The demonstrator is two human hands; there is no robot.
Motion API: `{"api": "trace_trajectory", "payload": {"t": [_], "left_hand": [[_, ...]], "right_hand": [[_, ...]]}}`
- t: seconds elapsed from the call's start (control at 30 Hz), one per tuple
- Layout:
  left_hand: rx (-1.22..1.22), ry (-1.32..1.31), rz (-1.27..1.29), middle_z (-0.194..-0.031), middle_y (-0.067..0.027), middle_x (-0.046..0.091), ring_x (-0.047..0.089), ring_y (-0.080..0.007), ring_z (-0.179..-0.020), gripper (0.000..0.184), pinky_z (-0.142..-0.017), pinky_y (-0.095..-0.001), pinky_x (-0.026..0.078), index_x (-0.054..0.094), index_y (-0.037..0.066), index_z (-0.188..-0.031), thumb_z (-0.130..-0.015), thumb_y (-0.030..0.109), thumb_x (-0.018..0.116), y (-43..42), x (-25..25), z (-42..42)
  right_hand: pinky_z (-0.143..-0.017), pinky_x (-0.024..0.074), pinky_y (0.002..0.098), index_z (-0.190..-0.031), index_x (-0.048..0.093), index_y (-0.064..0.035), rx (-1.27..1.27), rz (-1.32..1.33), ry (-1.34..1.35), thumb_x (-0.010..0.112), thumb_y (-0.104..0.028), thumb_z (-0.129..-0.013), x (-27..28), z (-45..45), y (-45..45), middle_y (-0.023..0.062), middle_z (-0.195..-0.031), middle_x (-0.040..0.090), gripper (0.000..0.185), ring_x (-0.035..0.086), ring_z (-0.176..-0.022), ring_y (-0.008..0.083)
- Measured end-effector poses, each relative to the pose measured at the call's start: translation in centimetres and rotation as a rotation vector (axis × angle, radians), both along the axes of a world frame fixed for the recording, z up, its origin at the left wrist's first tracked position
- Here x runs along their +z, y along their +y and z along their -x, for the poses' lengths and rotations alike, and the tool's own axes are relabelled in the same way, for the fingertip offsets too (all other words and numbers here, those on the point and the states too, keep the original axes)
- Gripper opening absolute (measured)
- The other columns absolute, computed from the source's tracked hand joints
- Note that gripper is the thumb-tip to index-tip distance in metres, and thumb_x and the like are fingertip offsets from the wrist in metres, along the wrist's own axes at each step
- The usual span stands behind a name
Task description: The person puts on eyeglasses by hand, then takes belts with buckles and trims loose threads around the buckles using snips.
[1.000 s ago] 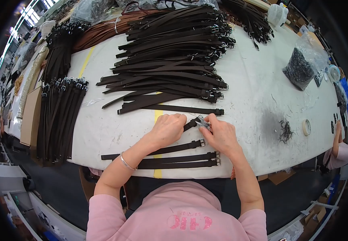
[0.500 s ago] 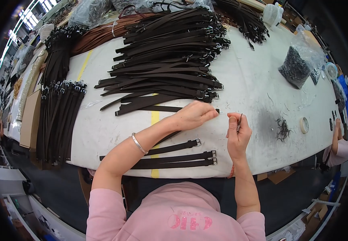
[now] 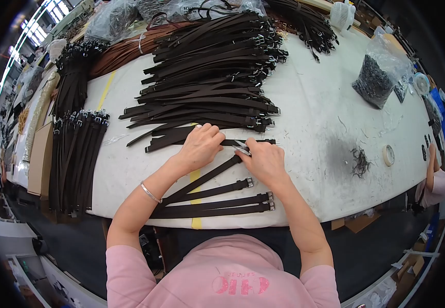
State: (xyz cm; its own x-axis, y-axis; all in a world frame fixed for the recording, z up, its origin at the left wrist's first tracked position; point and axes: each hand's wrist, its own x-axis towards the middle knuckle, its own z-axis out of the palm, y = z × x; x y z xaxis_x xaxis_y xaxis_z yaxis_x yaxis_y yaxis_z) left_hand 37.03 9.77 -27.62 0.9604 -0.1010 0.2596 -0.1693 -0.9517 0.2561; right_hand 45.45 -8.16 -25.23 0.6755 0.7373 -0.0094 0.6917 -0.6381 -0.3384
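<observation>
My left hand (image 3: 201,146) is closed on a dark brown buckled strap (image 3: 261,141) near the front of the big pile. The strap's buckle end extends past my right hand (image 3: 264,160). That hand is closed around small metal snips (image 3: 240,148), whose blades point left at the strap, close to my left fingers. Whether the blades touch it I cannot tell. Just below, another strap (image 3: 204,178) slants up to my right fingers. A shorter-looking buckled strap (image 3: 227,187) and a pair of straps (image 3: 217,209) lie nearer the table's front edge.
A large pile of buckled straps (image 3: 207,77) covers the table's middle. More straps (image 3: 78,159) hang at the left edge. To the right are thread scraps (image 3: 360,163), a tape roll (image 3: 388,155) and a bag of dark pieces (image 3: 374,82). Another person's arm (image 3: 431,169) is far right.
My left hand has moved left along the strap. My right hand has come left with the snips, from the bare tabletop to the strap beside my left hand.
</observation>
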Motion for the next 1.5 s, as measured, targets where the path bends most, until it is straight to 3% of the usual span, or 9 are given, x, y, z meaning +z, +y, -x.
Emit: {"api": "trace_trajectory", "payload": {"t": [0.23, 0.3, 0.5, 0.6, 0.7, 0.9, 1.2, 1.33, 1.5], "left_hand": [[0.023, 0.019, 0.017, -0.083, -0.0087, 0.053, 0.051, -0.0260, -0.082, 0.016, -0.074, -0.0361, 0.042, 0.054, 0.004, -0.086, -0.076, 0.009, 0.064, 0.3, 0.0, 0.0], [0.004, 0.026, -0.004, -0.083, -0.0092, 0.053, 0.051, -0.0264, -0.082, 0.015, -0.074, -0.0364, 0.042, 0.054, 0.004, -0.087, -0.076, 0.008, 0.063, 0.8, 0.0, 0.4], [-0.016, 0.121, 0.015, -0.082, -0.0108, 0.052, 0.051, -0.0272, -0.080, 0.016, -0.072, -0.0375, 0.041, 0.053, 0.004, -0.088, -0.075, 0.008, 0.062, 0.5, 0.5, 2.1], [-0.069, 0.061, -0.085, -0.084, -0.0088, 0.053, 0.051, -0.0265, -0.082, 0.022, -0.070, -0.0373, 0.041, 0.054, 0.005, -0.088, -0.075, 0.016, 0.067, -0.7, 1.7, 3.3], [-0.077, 0.044, -0.029, -0.085, -0.0083, 0.052, 0.051, -0.0262, -0.083, 0.038, -0.070, -0.0372, 0.041, 0.054, 0.004, -0.090, -0.069, 0.029, 0.073, -2.6, 2.0, 4.6], [-0.058, 0.168, 0.105, -0.077, -0.0117, 0.054, 0.054, -0.0276, -0.077, 0.029, -0.068, -0.0367, 0.041, 0.052, 0.001, -0.083, -0.068, 0.019, 0.069, -4.8, 1.3, 5.3], [-0.123, -0.069, 0.131, -0.069, -0.0109, 0.050, 0.053, -0.0282, -0.064, 0.018, -0.057, -0.0374, 0.044, 0.051, 0.002, -0.086, -0.070, 0.005, 0.059, -7.4, 1.8, 6.2], [-0.243, -0.012, -0.029, -0.077, -0.0065, 0.048, 0.051, -0.0209, -0.071, 0.036, -0.061, -0.0334, 0.043, 0.055, 0.000, -0.096, -0.070, 0.021, 0.069, -9.7, 1.6, 6.5], [0.043, -0.063, -0.091, -0.081, -0.0080, 0.051, 0.053, -0.0248, -0.077, 0.030, -0.066, -0.0359, 0.042, 0.054, 0.003, -0.092, -0.071, 0.017, 0.070, -3.4, 0.5, 3.6]], "right_hand": [[-0.061, 0.0475, 0.0467, -0.080, 0.055, -0.0019, 0.053, -0.021, -0.027, 0.060, -0.019, -0.079, -2.4, -2.0, 0.5, 0.0200, -0.068, 0.062, 0.018, 0.062, -0.066, 0.0379], [-0.062, 0.0486, 0.0477, -0.083, 0.053, -0.0014, -0.044, -0.033, -0.027, 0.056, -0.013, -0.079, -1.3, -2.5, -1.8, 0.0192, -0.066, 0.063, 0.013, 0.063, -0.064, 0.0372], [-0.062, 0.0468, 0.0460, -0.096, 0.056, -0.0083, -0.579, -0.017, -0.315, 0.053, -0.027, -0.089, 0.2, -10.6, -14.2, 0.0165, -0.072, 0.064, 0.020, 0.063, -0.069, 0.0356], [-0.062, 0.0458, 0.0439, -0.095, 0.059, -0.0083, -0.771, 0.047, -0.503, 0.056, -0.031, -0.088, -0.8, -13.8, -20.0, 0.0159, -0.071, 0.064, 0.024, 0.062, -0.069, 0.0345], [-0.058, 0.0428, 0.0426, -0.088, 0.061, -0.0070, -0.814, 0.031, -0.333, 0.057, -0.032, -0.087, -0.1, -12.6, -20.0, 0.0151, -0.065, 0.060, 0.026, 0.058, -0.062, 0.0337], [-0.051, 0.0388, 0.0390, -0.080, 0.060, -0.0053, -0.503, -0.257, -0.183, 0.060, -0.029, -0.086, 0.1, -7.2, -14.5, 0.0121, -0.057, 0.054, 0.024, 0.054, -0.053, 0.0300], [-0.050, 0.0393, 0.0365, -0.086, 0.062, -0.0055, -0.339, -0.366, -0.083, 0.062, -0.022, -0.084, 0.7, -4.1, -12.2, 0.0107, -0.056, 0.055, 0.017, 0.056, -0.052, 0.0281], [-0.052, 0.0409, 0.0370, -0.094, 0.062, -0.0064, -0.219, -0.250, -0.032, 0.061, -0.022, -0.084, -0.2, -3.1, -10.3, 0.0128, -0.059, 0.056, 0.019, 0.056, -0.054, 0.0289], [-0.057, 0.0420, 0.0392, -0.094, 0.062, -0.0076, -0.126, -0.228, 0.053, 0.059, -0.021, -0.085, -1.2, -2.6, -7.3, 0.0128, -0.061, 0.058, 0.017, 0.057, -0.057, 0.0305]]}}
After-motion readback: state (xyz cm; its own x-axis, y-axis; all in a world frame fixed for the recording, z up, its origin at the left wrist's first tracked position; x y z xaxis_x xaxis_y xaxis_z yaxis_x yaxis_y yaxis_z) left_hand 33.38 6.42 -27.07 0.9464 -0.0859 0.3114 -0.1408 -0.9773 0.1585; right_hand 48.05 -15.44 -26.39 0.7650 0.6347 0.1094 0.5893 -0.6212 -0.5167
